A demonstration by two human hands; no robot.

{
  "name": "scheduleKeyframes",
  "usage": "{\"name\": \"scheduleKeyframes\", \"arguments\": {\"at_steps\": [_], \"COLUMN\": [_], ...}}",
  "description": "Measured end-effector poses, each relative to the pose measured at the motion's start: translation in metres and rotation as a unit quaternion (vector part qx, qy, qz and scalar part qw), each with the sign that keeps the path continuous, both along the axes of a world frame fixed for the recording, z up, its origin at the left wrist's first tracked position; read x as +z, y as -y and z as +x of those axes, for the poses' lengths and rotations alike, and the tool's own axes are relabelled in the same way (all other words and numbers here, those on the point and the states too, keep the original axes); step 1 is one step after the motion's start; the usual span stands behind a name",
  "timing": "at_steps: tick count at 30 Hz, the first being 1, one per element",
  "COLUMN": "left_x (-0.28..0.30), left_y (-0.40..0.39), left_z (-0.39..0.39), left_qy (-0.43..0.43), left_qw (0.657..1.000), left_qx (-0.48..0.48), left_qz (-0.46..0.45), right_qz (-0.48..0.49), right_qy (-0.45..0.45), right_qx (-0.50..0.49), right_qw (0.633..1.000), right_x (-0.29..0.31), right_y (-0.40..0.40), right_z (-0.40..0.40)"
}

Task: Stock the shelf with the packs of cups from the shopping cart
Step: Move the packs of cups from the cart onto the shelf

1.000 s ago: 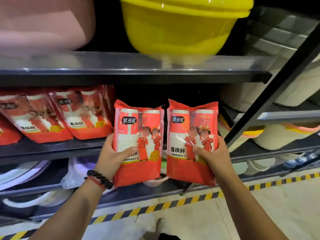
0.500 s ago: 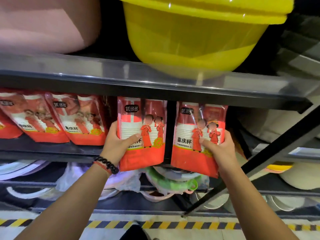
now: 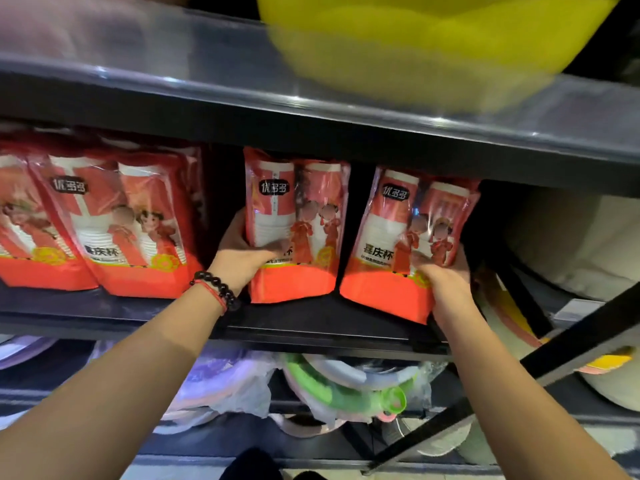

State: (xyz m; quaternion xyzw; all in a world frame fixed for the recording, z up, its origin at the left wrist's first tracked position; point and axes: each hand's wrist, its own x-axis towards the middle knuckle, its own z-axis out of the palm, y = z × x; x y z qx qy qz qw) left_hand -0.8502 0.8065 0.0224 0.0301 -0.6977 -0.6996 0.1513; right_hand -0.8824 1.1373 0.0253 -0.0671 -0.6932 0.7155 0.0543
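Two packs in hand: one red pack of cups per hand, both standing on the dark shelf (image 3: 311, 327) under the upper shelf board (image 3: 311, 109).
Left hand (image 3: 242, 258): fingers wrapped around the left edge of the left held pack (image 3: 294, 226), thumb across its front; a black bead bracelet (image 3: 216, 289) and a red cord sit on the wrist.
Left held pack: upright, its bottom edge on the shelf, just right of a dark gap.
Right hand (image 3: 445, 282): fingers clamped on the lower right corner of the right held pack (image 3: 405, 244), thumb on the front.
Right held pack: tilted, top leaning right, lower edge touching the shelf near its front lip, just beside the other held pack.
Stocked packs (image 3: 121, 223): a row of the same red packs at left on the same shelf, leaning.
Above: a blurred yellow basin (image 3: 433, 39) on the upper board.
Below: stacked plastic basins (image 3: 339, 389), some wrapped in clear film.
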Motion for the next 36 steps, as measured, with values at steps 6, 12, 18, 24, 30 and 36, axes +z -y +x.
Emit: {"name": "scheduleKeyframes", "arguments": {"at_steps": [6,12,18,24,30,36], "left_x": [0.014,0.014,0.009,0.000,-0.008,-0.007], "left_y": [-0.002,0.002,0.005,0.009,0.011,0.011], "left_z": [-0.028,-0.071,-0.125,-0.158,-0.181,-0.191], "left_qy": [-0.009,-0.001,-0.004,-0.027,-0.033,-0.048], "left_qw": [1.000,0.996,0.999,0.998,0.994,0.993], "left_qx": [-0.017,-0.045,0.021,0.050,0.098,0.099], "left_qz": [-0.015,-0.082,-0.048,-0.029,-0.022,-0.035], "right_qz": [0.008,0.003,0.009,0.030,0.079,0.092], "right_qy": [-0.097,-0.148,-0.183,-0.164,-0.138,-0.126], "right_qx": [0.047,0.123,0.087,0.056,0.054,0.050], "right_qw": [0.994,0.981,0.979,0.984,0.986,0.986], "right_x": [-0.004,-0.010,-0.022,-0.041,-0.047,-0.051], "right_y": [-0.004,0.003,0.019,0.021,0.022,0.028], "right_z": [-0.050,-0.092,-0.126,-0.166,-0.192,-0.208]}}
